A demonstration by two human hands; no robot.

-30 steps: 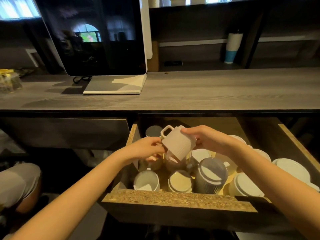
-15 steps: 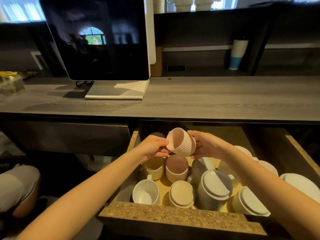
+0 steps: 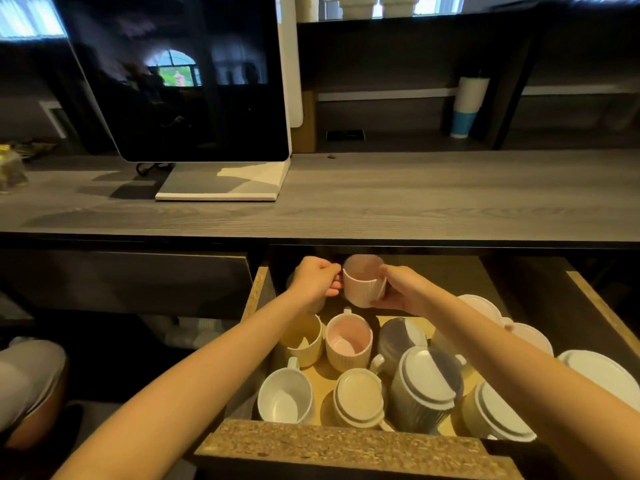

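Near the front edge of the open wooden drawer (image 3: pixel 346 445) sit many mugs, some upside down. Further back, over the back left corner, two hands hold a pale pink ribbed mug (image 3: pixel 363 287). A second ago it was tipped bottom-up. Now it stands straight, mouth up. The left hand (image 3: pixel 317 280) pinches the handle, and the right hand (image 3: pixel 398 289) has its fingers curled round the side. I think it can now go down in the back row.
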